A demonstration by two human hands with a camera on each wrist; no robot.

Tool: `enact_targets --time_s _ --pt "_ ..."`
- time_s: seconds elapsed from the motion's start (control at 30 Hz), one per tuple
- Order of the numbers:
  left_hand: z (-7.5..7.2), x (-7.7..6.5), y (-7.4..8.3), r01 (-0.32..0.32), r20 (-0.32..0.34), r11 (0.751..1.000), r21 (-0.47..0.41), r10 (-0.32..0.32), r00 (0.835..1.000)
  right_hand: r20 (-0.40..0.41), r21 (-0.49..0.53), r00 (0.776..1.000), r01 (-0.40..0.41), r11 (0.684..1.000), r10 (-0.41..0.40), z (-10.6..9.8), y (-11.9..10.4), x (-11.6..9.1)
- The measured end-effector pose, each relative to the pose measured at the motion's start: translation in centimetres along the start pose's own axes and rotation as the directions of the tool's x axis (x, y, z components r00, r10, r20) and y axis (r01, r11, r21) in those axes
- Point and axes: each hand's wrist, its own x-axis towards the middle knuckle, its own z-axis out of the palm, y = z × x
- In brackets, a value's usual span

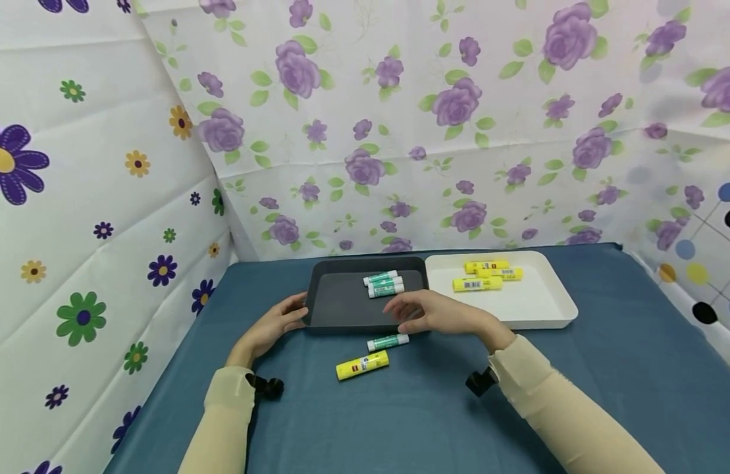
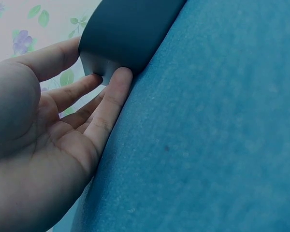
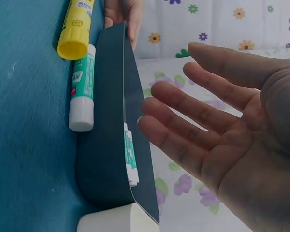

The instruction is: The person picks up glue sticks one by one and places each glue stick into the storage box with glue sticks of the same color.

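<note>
My left hand (image 1: 276, 322) holds the left side of a dark grey tray (image 1: 335, 309); in the left wrist view its thumb and fingers meet the tray's wall near the corner. Three white-and-green glue sticks (image 1: 386, 289) lie in that tray. Over its front right corner hovers my right hand (image 1: 438, 313), fingers spread and slightly bent, with nothing in them. On the cloth before the tray lie one white-and-green glue stick (image 1: 388, 342) and a larger yellow glue stick (image 1: 362, 365); both also show in the right wrist view.
Against the dark tray's right side stands a white tray (image 1: 536, 303) with three yellow glue sticks (image 1: 477, 284) in it. A blue cloth (image 1: 400, 421) covers the table. Flowered curtains (image 1: 365, 131) hang behind and at the left.
</note>
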Motion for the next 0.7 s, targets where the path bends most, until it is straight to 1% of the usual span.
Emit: enact_targets --time_s 0.37,0.7 --pt "0.0 0.1 -0.1 0.011 0.009 1.0 -0.002 -0.011 1.0 0.021 0.066 1.0 0.011 0.998 -0.012 1.5 0.5 -0.1" --pt "0.1 0.1 0.2 0.022 0.005 1.0 -0.002 -0.022 1.0 0.07 0.151 0.997 0.019 0.988 -0.03 3.2 1.4 0.4"
